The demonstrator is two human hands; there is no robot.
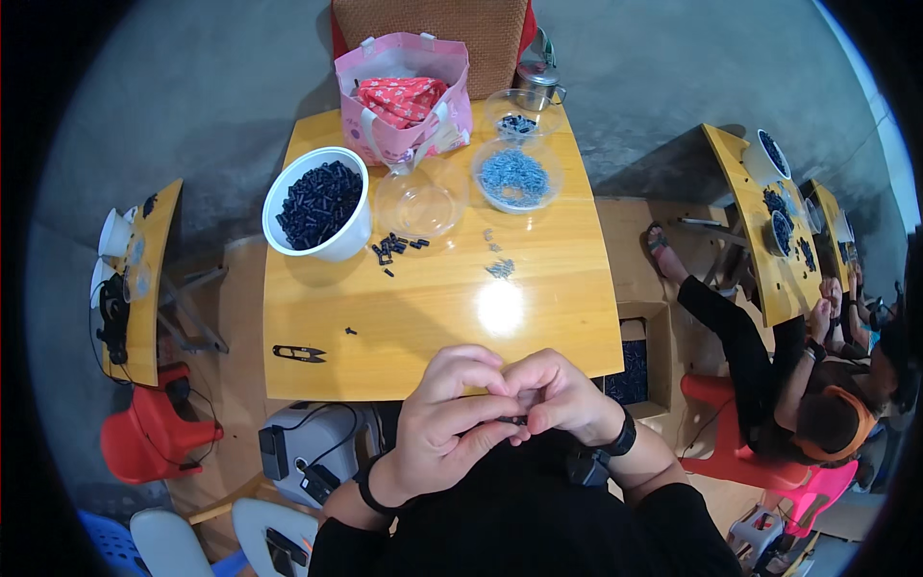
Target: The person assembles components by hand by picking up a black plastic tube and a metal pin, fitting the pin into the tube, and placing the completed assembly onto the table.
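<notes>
Close to my body, just past the near edge of the yellow table, my two hands meet at the fingertips. My left hand is closed, its thumb and forefinger pinching a small dark piece. My right hand pinches at the same spot, its thumb against that piece. The fingers cover most of it. Loose short black tubular parts lie on the table, beside a white tub heaped with more. Small pale blue-grey pieces lie in a little pile to the right.
A clear bowl holds many pale pieces; behind it sits a clear container. A clear lid or dish lies beside the tub. Thread snips are at near left. Behind stands a pink bag. A person sits right.
</notes>
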